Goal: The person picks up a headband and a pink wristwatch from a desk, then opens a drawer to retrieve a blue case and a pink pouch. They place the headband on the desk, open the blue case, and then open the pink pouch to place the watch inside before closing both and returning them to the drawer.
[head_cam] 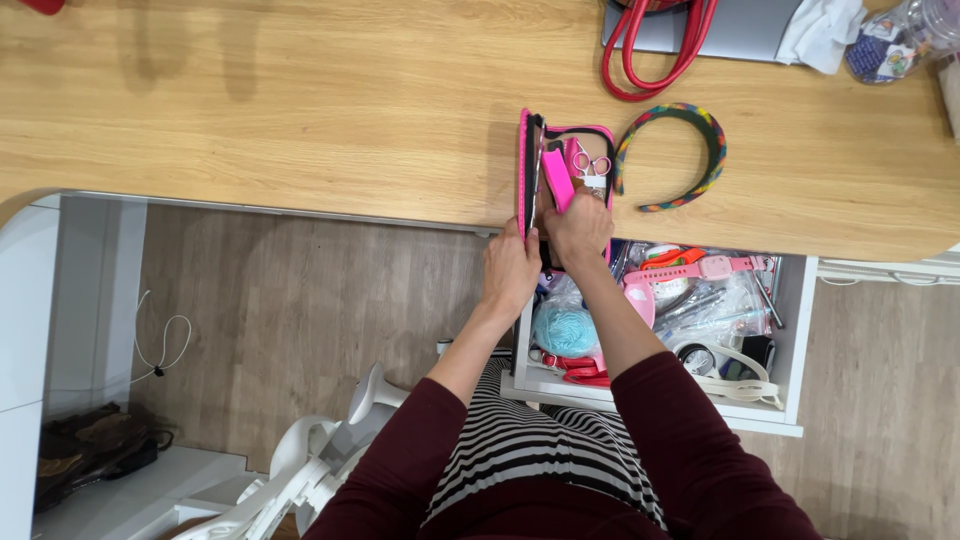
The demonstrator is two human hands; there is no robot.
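A light wooden worktop (300, 100) spans the upper half of the frame, with wood-look flooring (300, 300) below it at centre left. Under the worktop's near edge, at centre right, an open white drawer (790, 340) holds a jumble of small items, among them a pink wristwatch (715, 266), a light blue ball of yarn (565, 330) and clear plastic bags (720, 305). At the upper right edge lie a grey laptop (745, 25) with red bag handles (655, 50) draped over it and a white cloth (820, 30). A multicoloured headband (700, 125) lies on the worktop just right of an open pink zip case (525, 165), which sits at the worktop's near edge, centre of frame, its lid standing upright on the left; inside it show a pink nail clipper (557, 180) and small pink-handled scissors (592, 163). The left hand (510, 270) grips the case's near left edge, fingers curled around it. The right hand (578, 232) rests on the case's near end, fingers bent into the interior; what they pinch cannot be told.
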